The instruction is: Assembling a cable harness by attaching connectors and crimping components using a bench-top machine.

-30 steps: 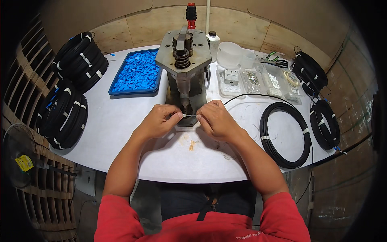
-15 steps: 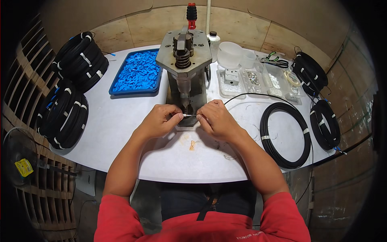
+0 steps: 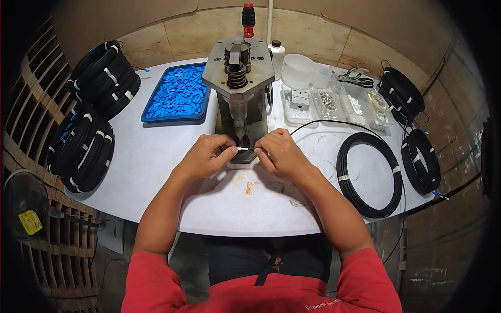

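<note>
Just in front of the metal press (image 3: 238, 89), both hands meet at a thin cable end. My left hand (image 3: 210, 155) is closed in a pinch on a small white connector (image 3: 242, 148). From the other side, my right hand (image 3: 283, 155) pinches the thin dark cable (image 3: 252, 149) close to that connector. The fingers partly hide both pieces. Behind my right hand a black cable (image 3: 334, 121) rises in an arc and runs toward the right side of the table, where a black cable coil (image 3: 343, 180) bound with white tape lies flat.
A blue tray (image 3: 175, 120) full of small blue pieces stands left of the press. Stacked black coils (image 3: 86, 151) line the left edge; more coils (image 3: 420, 161) sit at the right. Plastic containers (image 3: 300, 71) with small parts and a white bottle (image 3: 277, 58) stand behind, near green-handled pliers (image 3: 353, 72).
Both hands stay in nearly the same place with the same pinch. The fan at the far left has turned slightly.
</note>
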`<state>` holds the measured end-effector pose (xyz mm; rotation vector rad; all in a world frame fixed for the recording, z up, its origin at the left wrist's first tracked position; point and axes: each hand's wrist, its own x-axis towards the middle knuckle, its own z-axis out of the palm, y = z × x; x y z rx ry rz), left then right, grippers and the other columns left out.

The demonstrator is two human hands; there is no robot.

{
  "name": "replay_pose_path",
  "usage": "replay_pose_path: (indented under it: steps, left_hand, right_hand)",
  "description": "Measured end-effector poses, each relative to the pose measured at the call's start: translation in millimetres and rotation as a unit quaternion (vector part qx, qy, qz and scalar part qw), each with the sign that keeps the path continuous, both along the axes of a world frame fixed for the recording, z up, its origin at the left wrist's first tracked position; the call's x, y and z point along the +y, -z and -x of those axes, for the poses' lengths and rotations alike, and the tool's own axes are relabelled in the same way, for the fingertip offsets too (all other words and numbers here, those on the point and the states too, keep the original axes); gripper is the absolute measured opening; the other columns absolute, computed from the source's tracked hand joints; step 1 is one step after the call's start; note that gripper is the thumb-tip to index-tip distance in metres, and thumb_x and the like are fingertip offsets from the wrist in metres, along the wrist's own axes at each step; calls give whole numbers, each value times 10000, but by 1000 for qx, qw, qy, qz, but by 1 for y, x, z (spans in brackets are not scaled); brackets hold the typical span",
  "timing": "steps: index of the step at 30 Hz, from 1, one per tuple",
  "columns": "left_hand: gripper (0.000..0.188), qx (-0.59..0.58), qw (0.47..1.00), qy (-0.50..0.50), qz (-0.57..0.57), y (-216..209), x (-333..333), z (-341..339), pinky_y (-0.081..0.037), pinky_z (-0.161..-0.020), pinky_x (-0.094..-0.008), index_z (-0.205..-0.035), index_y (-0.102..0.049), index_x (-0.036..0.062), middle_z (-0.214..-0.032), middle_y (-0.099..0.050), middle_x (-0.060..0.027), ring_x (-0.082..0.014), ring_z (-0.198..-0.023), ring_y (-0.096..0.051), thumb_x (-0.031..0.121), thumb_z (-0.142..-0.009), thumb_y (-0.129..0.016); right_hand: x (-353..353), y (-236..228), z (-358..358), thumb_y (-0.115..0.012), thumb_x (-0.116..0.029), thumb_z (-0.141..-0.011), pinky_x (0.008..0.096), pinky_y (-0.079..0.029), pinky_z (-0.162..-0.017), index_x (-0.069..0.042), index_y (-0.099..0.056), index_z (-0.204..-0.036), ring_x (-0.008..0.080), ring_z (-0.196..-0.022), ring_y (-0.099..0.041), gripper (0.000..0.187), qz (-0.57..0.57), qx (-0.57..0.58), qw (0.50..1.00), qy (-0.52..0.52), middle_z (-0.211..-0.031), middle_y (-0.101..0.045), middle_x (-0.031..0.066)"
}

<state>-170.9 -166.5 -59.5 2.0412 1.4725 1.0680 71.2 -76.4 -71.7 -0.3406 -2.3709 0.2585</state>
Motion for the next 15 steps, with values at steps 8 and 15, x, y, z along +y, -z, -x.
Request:
replay_pose_path:
  steps: [8, 15]
  left_hand:
    - [248, 5, 1000, -5, 1, -1, -1, 0, -542, -623, -331, -949, -728, -26, -810, -727, -152, -207, -671, -690, 220, -939, -700]
    - [223, 2, 1000, -7, -26, 4, 0, 2, -539, -636, -323, -936, -727, -23, -814, -729, -150, -202, -705, -694, 198, -908, -724]
  right_hand:
    - [-1, -2, -1, -690, -101, -919, 400, -439, -921, -35, -660, -937, 266, -809, -620, 75, 0, -3, 1000, 2, -800, -624, 89]
    - [-1, 0, 0, -711, -95, -898, 401, -440, -928, -38, -669, -946, 269, -831, -626, 85, -1, -4, 1000, 5, -829, -645, 88]
